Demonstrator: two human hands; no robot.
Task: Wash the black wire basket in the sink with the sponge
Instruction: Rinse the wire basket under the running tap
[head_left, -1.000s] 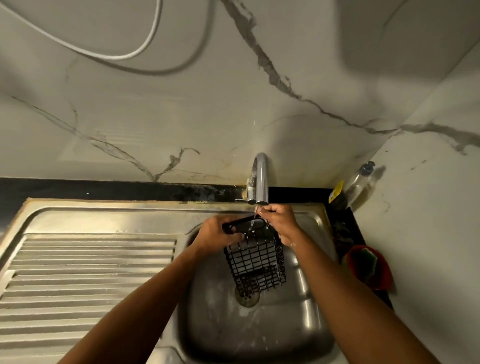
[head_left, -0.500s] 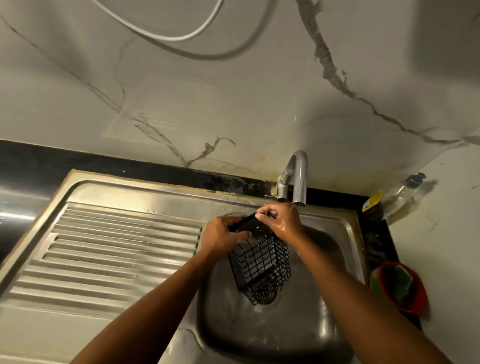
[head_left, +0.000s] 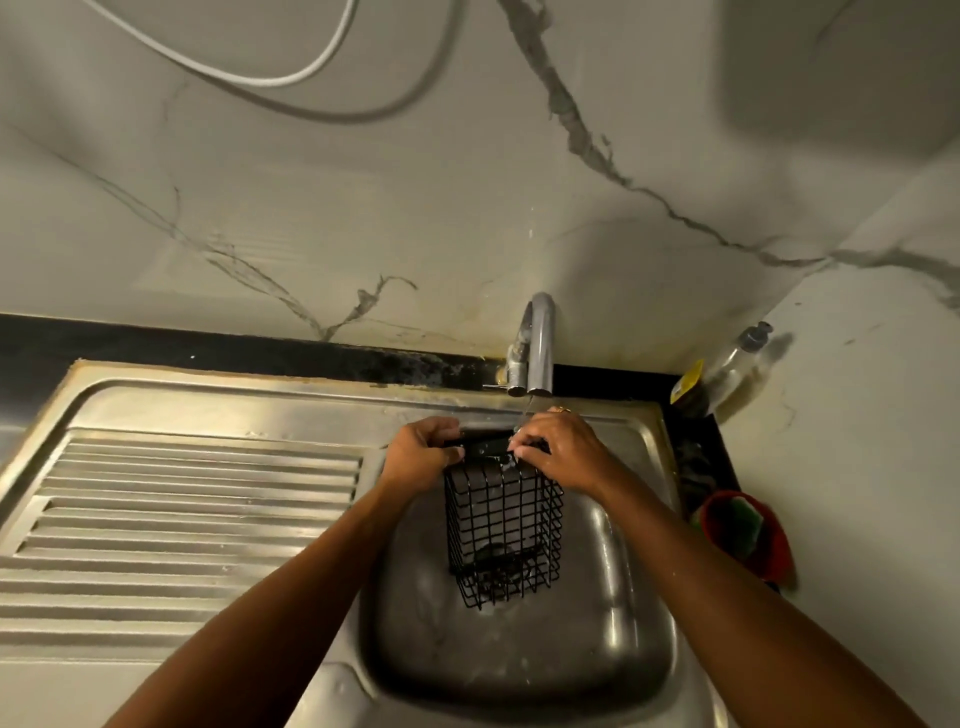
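Black wire basket (head_left: 504, 525) hangs vertical, rim gripped in curled fingers of left hand (head_left: 423, 457) and right hand (head_left: 563, 452) — sponge (head_left: 745, 522) lies rightward, nearer the right.

steel sink (head_left: 647, 652) with ribbed drainboard (head_left: 182, 519) set in a black counter (head_left: 208, 347), which bears a red bowl (head_left: 777, 545) and a bottle (head_left: 737, 359).

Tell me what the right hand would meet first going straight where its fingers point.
Probably the left hand: the right hand points left along the black wire basket rim both grip.
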